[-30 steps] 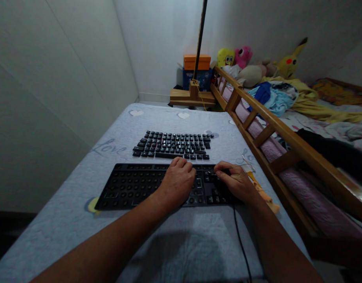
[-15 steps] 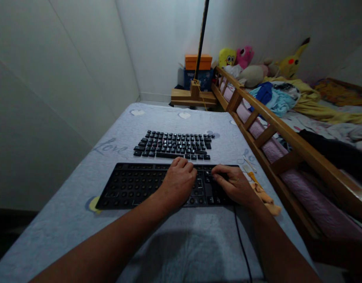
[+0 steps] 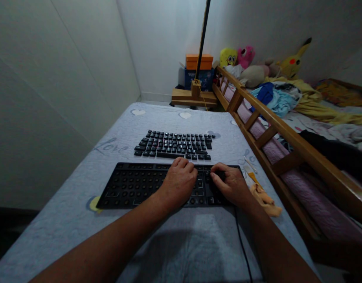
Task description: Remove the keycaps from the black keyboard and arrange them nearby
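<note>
A black keyboard base (image 3: 130, 184) with its keycaps taken off lies on a pale printed sheet. Beyond it several loose black keycaps (image 3: 175, 144) are laid out in rows. My left hand (image 3: 178, 183) rests on the middle of the base with its fingers curled under. My right hand (image 3: 231, 184) is on the right end of the base, fingers bent and pinched over a spot there; I cannot make out what they hold. A black cable (image 3: 242, 247) runs from the base toward me.
An orange-yellow cloth (image 3: 265, 199) and small pale tools (image 3: 249, 164) lie right of the keyboard. A wooden bed rail (image 3: 283, 135) runs along the right, with clothes and plush toys (image 3: 242, 57) behind it. A white wall is close on the left. Boxes (image 3: 198, 63) and a pole stand at the back.
My right hand has slid a little left along the right end of the keyboard base, uncovering more of the cloth and tools. My left hand has stayed put.
</note>
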`<state>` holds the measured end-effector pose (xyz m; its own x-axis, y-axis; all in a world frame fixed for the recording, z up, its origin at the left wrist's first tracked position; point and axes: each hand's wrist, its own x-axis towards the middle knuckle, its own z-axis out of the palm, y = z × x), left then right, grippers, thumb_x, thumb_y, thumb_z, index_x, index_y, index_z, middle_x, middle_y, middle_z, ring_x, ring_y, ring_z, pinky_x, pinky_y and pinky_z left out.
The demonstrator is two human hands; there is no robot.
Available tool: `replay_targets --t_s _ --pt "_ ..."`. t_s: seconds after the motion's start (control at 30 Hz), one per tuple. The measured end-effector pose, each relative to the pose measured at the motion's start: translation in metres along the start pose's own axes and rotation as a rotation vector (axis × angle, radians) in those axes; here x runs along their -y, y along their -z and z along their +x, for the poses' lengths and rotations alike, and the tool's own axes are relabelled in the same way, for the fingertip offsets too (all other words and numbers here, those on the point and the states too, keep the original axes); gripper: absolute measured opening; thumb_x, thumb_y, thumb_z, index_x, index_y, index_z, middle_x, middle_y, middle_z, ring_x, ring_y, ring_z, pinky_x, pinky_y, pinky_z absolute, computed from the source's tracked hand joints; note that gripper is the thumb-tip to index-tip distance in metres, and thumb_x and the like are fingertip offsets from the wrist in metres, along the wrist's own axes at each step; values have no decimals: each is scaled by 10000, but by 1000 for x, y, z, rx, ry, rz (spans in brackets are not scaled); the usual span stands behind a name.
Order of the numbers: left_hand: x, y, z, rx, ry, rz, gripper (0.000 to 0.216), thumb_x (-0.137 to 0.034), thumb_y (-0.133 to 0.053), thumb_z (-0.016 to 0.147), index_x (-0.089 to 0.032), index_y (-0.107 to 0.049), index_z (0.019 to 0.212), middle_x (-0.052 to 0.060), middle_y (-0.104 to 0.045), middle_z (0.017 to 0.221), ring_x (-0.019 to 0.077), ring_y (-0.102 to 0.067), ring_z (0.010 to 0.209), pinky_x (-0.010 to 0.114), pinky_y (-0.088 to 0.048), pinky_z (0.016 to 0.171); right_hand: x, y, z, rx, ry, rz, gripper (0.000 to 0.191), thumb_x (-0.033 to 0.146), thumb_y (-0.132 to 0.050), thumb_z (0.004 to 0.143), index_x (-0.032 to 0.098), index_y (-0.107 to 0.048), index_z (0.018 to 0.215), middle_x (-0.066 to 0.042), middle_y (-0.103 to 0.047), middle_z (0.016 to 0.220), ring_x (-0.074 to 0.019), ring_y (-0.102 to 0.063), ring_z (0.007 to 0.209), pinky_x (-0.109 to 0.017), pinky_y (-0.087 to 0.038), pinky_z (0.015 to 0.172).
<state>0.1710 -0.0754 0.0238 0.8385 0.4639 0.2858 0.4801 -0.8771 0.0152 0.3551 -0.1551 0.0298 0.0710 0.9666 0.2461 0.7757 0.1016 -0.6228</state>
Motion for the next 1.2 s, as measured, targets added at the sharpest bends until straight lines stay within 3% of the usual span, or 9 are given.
replay_targets --t_s 0.23,0.5,0.77,1.2 --pt "0 0 0 -1 -4 -2 93 -174 -582 881 -158 -669 851 77 -632 877 259 -519 906 414 -410 874 -4 7 2 46 51 -29 44 178 -592 841 184 -611 881 -45 -666 879 -189 -624 844 -301 -465 774" --pt "1 -1 0 -2 -10 -4 87 -164 -584 878 -158 -667 853 77 -631 874 260 -524 909 411 -411 870 -7 5 0 80 -20 -102 49 195 -607 870 187 -640 905 -46 -702 900 -206 -654 858 -325 -469 808" --pt "0 -1 0 -7 -4 3 91 -172 -581 879 -158 -664 843 76 -629 865 262 -519 909 409 -406 873 -6 4 4 94 -2 -120 45 189 -559 891 185 -603 886 -54 -694 876 -200 -657 817 -317 -471 777" --pt "0 0 0 5 -2 0 98 -180 -585 884 -156 -677 859 77 -642 885 264 -529 910 405 -406 855 -7 15 23 134 -126 -88 76 270 -607 845 203 -605 882 -17 -664 761 -184 -616 727 -289 -423 679"
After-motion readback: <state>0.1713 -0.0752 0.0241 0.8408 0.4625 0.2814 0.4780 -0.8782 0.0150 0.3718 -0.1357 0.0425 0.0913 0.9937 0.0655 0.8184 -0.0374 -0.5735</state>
